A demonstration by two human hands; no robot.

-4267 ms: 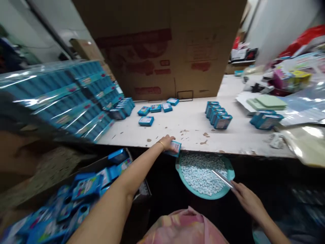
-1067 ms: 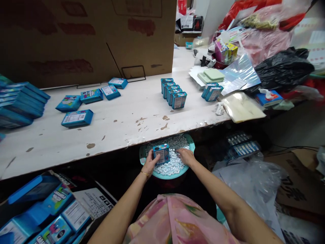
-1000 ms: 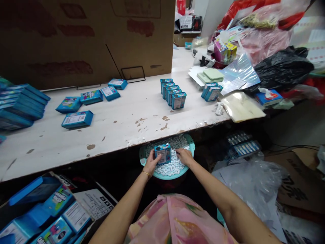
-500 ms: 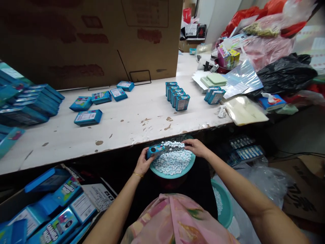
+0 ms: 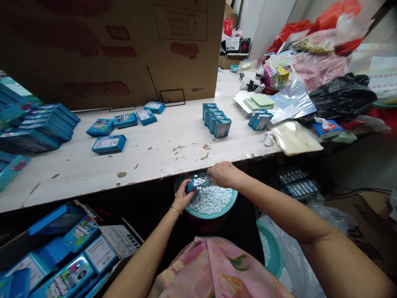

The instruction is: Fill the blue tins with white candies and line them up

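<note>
My left hand (image 5: 182,195) grips a small blue box (image 5: 190,186) over the left side of a teal basin (image 5: 214,216) in my lap. White candies (image 5: 214,199) fill the basin. Close by on the right, my right hand (image 5: 221,174) is closed round a clear scoop (image 5: 207,181), its tip at the box's opening. White pieces lie on the scoop and at the box's mouth, and a few are loose beside it.
A white table (image 5: 155,153) holds a row of blue boxes (image 5: 222,128), scattered ones and a stack (image 5: 46,126) at left. Behind stands a large carton (image 5: 124,54). An open carton of blue boxes (image 5: 77,269) is at lower left; another teal basin (image 5: 277,252) is lower right.
My right hand has moved left and up, bringing the scoop with candies to the box. My left hand has shifted slightly right and the box is tilted differently.
</note>
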